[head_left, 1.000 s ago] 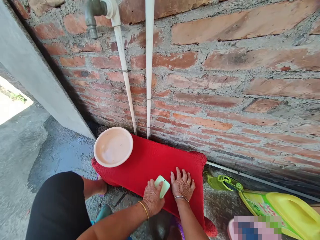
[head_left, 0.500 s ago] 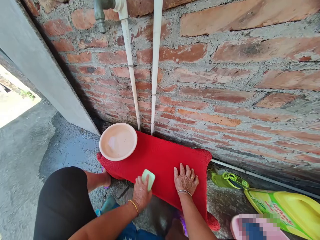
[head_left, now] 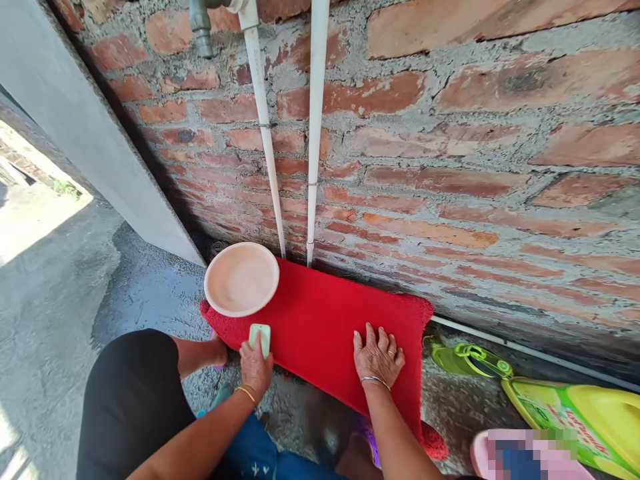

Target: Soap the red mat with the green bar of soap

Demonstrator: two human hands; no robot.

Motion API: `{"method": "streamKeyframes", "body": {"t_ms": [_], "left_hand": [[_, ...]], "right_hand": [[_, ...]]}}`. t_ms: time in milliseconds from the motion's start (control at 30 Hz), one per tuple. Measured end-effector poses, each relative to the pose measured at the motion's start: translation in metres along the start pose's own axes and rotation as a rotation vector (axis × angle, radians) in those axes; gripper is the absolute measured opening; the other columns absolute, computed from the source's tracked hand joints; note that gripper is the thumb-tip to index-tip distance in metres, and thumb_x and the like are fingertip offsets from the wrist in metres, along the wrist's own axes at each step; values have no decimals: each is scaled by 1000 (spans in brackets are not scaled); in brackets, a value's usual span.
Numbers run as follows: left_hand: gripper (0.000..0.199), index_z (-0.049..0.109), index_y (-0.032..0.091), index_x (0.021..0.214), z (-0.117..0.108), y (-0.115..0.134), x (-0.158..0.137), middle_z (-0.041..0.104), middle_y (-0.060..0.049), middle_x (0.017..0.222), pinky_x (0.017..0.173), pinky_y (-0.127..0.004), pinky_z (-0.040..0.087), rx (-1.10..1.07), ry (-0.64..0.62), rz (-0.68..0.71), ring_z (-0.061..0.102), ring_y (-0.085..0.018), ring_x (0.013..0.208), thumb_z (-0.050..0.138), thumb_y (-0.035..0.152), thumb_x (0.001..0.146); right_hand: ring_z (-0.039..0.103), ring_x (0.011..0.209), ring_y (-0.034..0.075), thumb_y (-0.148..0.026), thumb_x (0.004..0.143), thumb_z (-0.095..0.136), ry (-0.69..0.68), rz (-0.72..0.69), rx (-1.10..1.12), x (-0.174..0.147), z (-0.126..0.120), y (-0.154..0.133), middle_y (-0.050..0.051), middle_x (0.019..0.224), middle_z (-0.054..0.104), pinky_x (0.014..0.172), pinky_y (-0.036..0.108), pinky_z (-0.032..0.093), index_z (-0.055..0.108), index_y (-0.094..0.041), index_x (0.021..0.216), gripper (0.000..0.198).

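Observation:
A red mat [head_left: 320,320] with shaggy edges lies draped over a low support against the wall. In my left hand [head_left: 256,371] is a pale green bar of soap [head_left: 261,337], with the fingers closed around it at the mat's near left edge. My right hand [head_left: 379,357] rests flat on the mat's right part, fingers spread and holding nothing. A pale pink basin [head_left: 242,277] stands on the left end of the mat, just beyond the soap. Whatever carries the mat is hidden beneath it.
Behind the mat rises a brick wall [head_left: 450,147] with two white pipes [head_left: 316,133] and a tap [head_left: 201,33]. A grey slab [head_left: 100,127] leans at left. On the right lie a yellow-green detergent bottle [head_left: 575,420] and a pink item [head_left: 483,453], partly blurred.
My left hand has moved left along the mat's near edge with the soap, toward the basin. My right hand stays flat on the mat. The view has shifted slightly.

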State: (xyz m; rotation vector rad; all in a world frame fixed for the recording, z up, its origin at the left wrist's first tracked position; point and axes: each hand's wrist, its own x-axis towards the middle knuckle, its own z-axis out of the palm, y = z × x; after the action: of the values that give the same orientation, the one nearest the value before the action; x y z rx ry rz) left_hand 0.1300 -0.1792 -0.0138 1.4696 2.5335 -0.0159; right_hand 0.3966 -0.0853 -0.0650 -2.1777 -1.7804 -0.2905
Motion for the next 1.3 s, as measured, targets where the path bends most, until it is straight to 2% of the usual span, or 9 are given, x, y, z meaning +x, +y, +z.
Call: {"method": "streamKeyframes", "body": {"t_ms": [100, 200, 400, 500, 700, 767, 933, 1067, 1300], "left_hand": [[71, 40, 25, 143, 18, 32, -34, 51, -12, 123, 97, -39, 40, -63, -218, 317, 48, -26, 110, 62, 25, 76], [73, 42, 28, 141, 16, 39, -40, 48, -10, 130, 102, -40, 38, -110, -303, 422, 44, -27, 117, 65, 25, 72], [57, 42, 17, 141, -26, -9, 23, 55, -13, 109, 93, -43, 43, -69, -14, -101, 54, -28, 100, 51, 32, 86], [59, 40, 15, 142, -28, -6, 26, 54, -14, 108, 92, -42, 43, -33, 0, -174, 54, -28, 100, 51, 33, 87], [71, 42, 27, 142, 6, 46, -31, 49, -10, 128, 102, -40, 37, -110, -349, 366, 44, -27, 114, 64, 29, 74], [72, 43, 28, 140, 6, 50, -33, 48, -10, 130, 103, -41, 36, -141, -388, 421, 42, -27, 116, 65, 31, 72], [54, 44, 24, 138, -23, 32, 9, 53, -10, 114, 97, -42, 40, -150, -119, 74, 49, -25, 105, 52, 28, 85], [54, 42, 20, 139, -31, 41, 24, 53, -13, 113, 94, -42, 41, -123, -97, -61, 51, -27, 103, 50, 31, 87], [71, 41, 31, 140, 1, 75, -20, 47, -9, 130, 102, -39, 36, -188, -406, 397, 45, -27, 117, 65, 35, 73]], "right_hand": [[45, 120, 33, -42, 90, 48, 8, -10, -5, 0, 0, 0, 16, 124, 59, 95, 50, 31, 67, -19, 117, 41], [46, 118, 32, -43, 91, 46, 37, -24, -3, 0, 1, 0, 17, 123, 59, 96, 50, 31, 67, -17, 118, 43], [45, 120, 32, -43, 92, 44, -8, 3, -10, 1, -2, -2, 16, 124, 59, 97, 50, 30, 67, -18, 118, 43], [45, 120, 33, -41, 91, 46, -35, 9, -8, 1, -4, -2, 16, 124, 59, 97, 50, 30, 67, -18, 118, 42], [44, 120, 32, -42, 91, 47, -14, 0, -9, 1, -4, -2, 16, 124, 59, 97, 50, 30, 67, -18, 118, 42], [45, 120, 32, -42, 91, 46, 1, 0, -5, 1, -3, -2, 16, 124, 59, 98, 50, 29, 67, -17, 118, 42], [45, 118, 32, -43, 92, 44, 28, 0, 12, 1, -2, -1, 15, 122, 60, 96, 49, 30, 68, -18, 115, 42], [46, 119, 33, -41, 91, 46, 12, 6, 9, 1, -4, -2, 16, 122, 60, 95, 50, 32, 68, -18, 115, 40], [45, 121, 33, -41, 91, 46, -36, 16, -23, 1, -5, -3, 16, 125, 59, 96, 51, 32, 66, -20, 118, 40]]}}
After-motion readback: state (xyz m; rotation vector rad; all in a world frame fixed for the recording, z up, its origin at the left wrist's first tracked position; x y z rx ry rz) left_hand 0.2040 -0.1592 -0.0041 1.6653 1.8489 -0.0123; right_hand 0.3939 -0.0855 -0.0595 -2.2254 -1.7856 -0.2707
